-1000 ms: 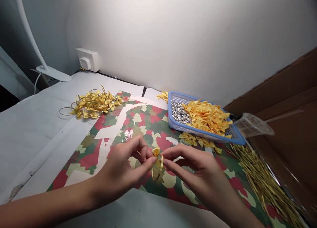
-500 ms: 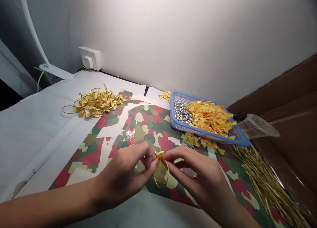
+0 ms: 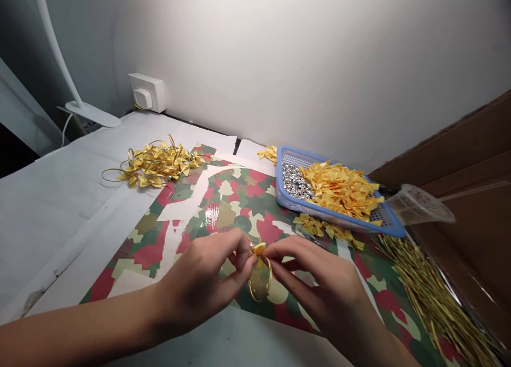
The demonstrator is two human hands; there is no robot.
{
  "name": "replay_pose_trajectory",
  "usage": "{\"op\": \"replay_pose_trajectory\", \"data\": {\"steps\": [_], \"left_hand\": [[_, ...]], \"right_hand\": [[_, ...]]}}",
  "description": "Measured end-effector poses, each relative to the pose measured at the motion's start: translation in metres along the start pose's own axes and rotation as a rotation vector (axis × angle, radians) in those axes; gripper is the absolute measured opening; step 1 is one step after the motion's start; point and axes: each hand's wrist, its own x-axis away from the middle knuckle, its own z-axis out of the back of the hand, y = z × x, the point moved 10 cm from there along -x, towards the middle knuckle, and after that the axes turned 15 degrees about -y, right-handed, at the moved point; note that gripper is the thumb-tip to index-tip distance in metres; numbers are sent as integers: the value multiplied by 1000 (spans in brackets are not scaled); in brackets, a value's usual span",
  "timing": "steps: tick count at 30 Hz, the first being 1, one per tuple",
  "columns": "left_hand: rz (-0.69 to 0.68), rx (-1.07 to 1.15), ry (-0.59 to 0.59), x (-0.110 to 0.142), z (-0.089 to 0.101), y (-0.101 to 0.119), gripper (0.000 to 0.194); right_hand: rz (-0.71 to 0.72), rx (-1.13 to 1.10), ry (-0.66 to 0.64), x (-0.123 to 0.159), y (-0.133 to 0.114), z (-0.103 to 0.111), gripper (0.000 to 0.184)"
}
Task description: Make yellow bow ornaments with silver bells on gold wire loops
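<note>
Between my two hands is a small yellow ribbon bow (image 3: 259,248), and a gold wire loop (image 3: 260,295) hangs below it. My left hand (image 3: 217,268) pinches the bow's left side with thumb and forefinger, where a small silver bell or bead (image 3: 251,246) shows. From the other side, my right hand (image 3: 311,271) grips the bow's right edge and the wire between thumb and fingertips. The fingers hide part of the join between ribbon and wire. Both hands are just above the patterned red and green sheet (image 3: 239,218).
A blue basket (image 3: 339,216) holds loose yellow bows (image 3: 339,189) and silver bells or beads (image 3: 296,181). A pile of bows with gold loops (image 3: 159,162) lies at left. Gold-green wire strands (image 3: 435,298) lie at right, near a clear plastic cup (image 3: 425,205). A white lamp (image 3: 91,113) stands back left.
Both hands keep hold of the bow in nearly the same place. The view has shifted very slightly, and the wire loop has tilted a little.
</note>
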Motion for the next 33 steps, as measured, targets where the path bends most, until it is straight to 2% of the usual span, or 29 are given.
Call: {"op": "replay_pose_trajectory", "data": {"steps": [8,17,25,30,33], "left_hand": [[-7,-9,-6,1,0,3,19],[-49,-37,26,3,2,4,21],[-56,-94,-19,1,-4,6,23],[62,154,-64,-2,-6,-12,25],[161,408,-79,-4,-7,-24,29]], "right_hand": [[12,27,13,1,-4,-2,12],[106,244,55,6,-21,-4,15],[120,326,44,6,-24,-8,15],[125,199,63,6,-19,4,15],[43,8,183,10,-6,24,15]]}}
